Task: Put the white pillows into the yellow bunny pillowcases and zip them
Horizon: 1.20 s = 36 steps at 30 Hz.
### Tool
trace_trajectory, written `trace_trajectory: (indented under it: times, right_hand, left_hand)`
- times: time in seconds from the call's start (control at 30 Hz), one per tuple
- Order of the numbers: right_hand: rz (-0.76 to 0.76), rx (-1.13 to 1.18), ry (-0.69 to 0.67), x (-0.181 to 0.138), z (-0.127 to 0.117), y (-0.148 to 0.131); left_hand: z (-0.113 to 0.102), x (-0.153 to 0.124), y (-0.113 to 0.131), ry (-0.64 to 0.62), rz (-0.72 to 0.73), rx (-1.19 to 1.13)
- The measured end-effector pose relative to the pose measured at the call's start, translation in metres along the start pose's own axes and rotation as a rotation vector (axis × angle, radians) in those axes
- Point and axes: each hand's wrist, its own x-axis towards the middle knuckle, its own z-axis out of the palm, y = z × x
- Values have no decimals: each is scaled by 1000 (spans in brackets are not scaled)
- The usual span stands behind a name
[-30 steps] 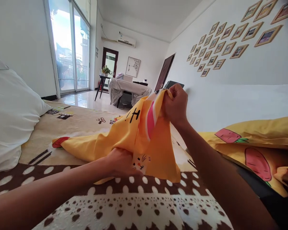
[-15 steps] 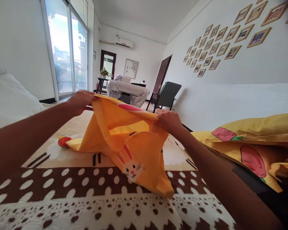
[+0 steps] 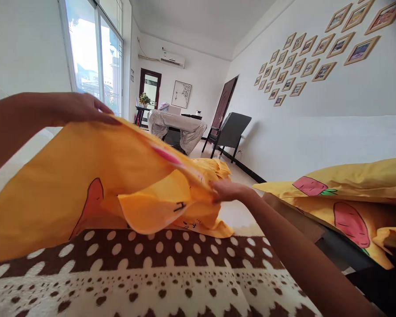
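Note:
A yellow pillowcase with red and pink cartoon prints is stretched out above a brown and cream dotted blanket. My left hand is raised at the upper left and grips the top edge of the pillowcase, fingers closed over the cloth. My right hand sits lower at the centre and pinches the other end of the same edge. The cloth sags between the two hands, and its lower part is bunched on the blanket.
A white pillow lies at the left, partly behind the cloth. More yellow printed bedding is piled at the right. Beyond are a grey chair, a covered table, glass doors and a wall of framed pictures.
My left hand left the bunched cloth on the blanket, took the top edge and swung up and to the left. My right hand sank lower. The pillowcase spread wide between them.

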Motion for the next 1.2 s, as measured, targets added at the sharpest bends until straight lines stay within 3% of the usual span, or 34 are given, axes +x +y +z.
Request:
trace_trajectory:
  times: [0.03, 0.1, 0.17, 0.27, 0.37, 0.53, 0.67, 0.8, 1.0, 1.2]
  right_hand:
    - [-66, 79, -152, 0, 3, -3]
    - [-137, 202, -295, 3, 6, -9]
    - [-134, 241, -211, 7, 3, -17]
    - [-172, 310, -17, 15, -8, -35]
    - [-309, 422, 43, 21, -12, -58]
    - [-512, 633, -20, 29, 4, -100]
    - [-513, 1044, 156, 43, 8, -133]
    - [-595, 1544, 245, 60, -11, -159]
    - [-589, 1866, 186, 56, -41, -175]
    - [-378, 1857, 194, 47, -38, -161]
  left_hand:
    - [-1, -1, -5, -157, -55, 39]
    - [1, -5, -11, -465, -80, 93]
    - [7, -11, -13, -656, -28, 137]
    - [17, -20, -7, -763, -12, 176]
    - [23, -25, 0, -800, -25, 209]
    - [21, -24, 3, -850, -2, 179]
    - [20, -19, 2, -913, 8, 193]
    - [25, -18, 7, -926, 82, 210]
    - [29, -27, 18, -823, 80, 123]
    - [20, -27, 17, -652, 56, 96]
